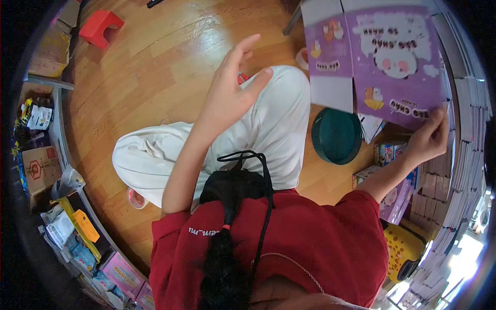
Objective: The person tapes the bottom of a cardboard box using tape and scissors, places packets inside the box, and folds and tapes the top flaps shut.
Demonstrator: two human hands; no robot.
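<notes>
A flattened purple cardboard box [377, 62] with panda pictures and printed lettering is at the upper right, its panels unfolded. My right hand [431, 135] pinches its lower right corner between thumb and fingers. Over my white-trousered legs, my left hand [235, 90] is raised with its fingers apart and nothing in it. A small red object [243, 78] shows behind that hand, partly hidden. Below the cardboard, a round dark green tray [337, 135] rests on the wooden floor, beside my bent knee.
A red stool [101, 28] stands at the upper left. Tape rolls [137, 198] lie on the floor. Shelves with packets and boxes [41, 168] line the left side. Tall paper stacks [467, 119], small printed boxes [395, 199] and a yellow spotted item [400, 251] are at the right.
</notes>
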